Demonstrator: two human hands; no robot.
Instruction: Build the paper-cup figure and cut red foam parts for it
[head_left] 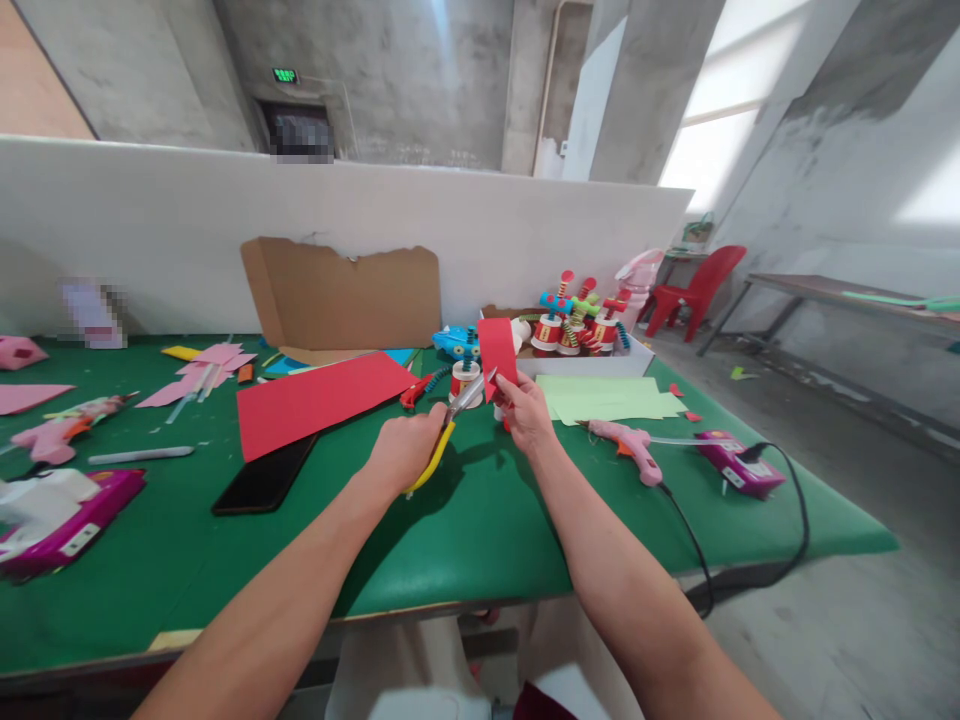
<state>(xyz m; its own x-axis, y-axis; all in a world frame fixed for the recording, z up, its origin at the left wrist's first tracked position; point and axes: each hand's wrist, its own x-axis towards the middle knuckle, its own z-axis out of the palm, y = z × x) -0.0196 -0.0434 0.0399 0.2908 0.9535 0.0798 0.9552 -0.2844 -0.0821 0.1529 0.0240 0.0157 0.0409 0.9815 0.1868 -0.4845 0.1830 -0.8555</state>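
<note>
My left hand (405,447) is closed round the yellow handles of a pair of scissors (450,425), whose blades point up and right to a small red paper piece (498,352). My right hand (525,410) pinches that red piece by its lower edge and holds it upright above the green table (480,530). The blades meet the paper's lower left edge. A large red paper sheet (319,398) lies flat just left of my hands.
A black phone (264,480) lies by the red sheet. A pink glue gun (628,447) with a black cord and a magenta box (739,465) sit at right, near pale green sheets (607,398). A white box of paper-cup toys (577,325) and cardboard (345,295) stand behind.
</note>
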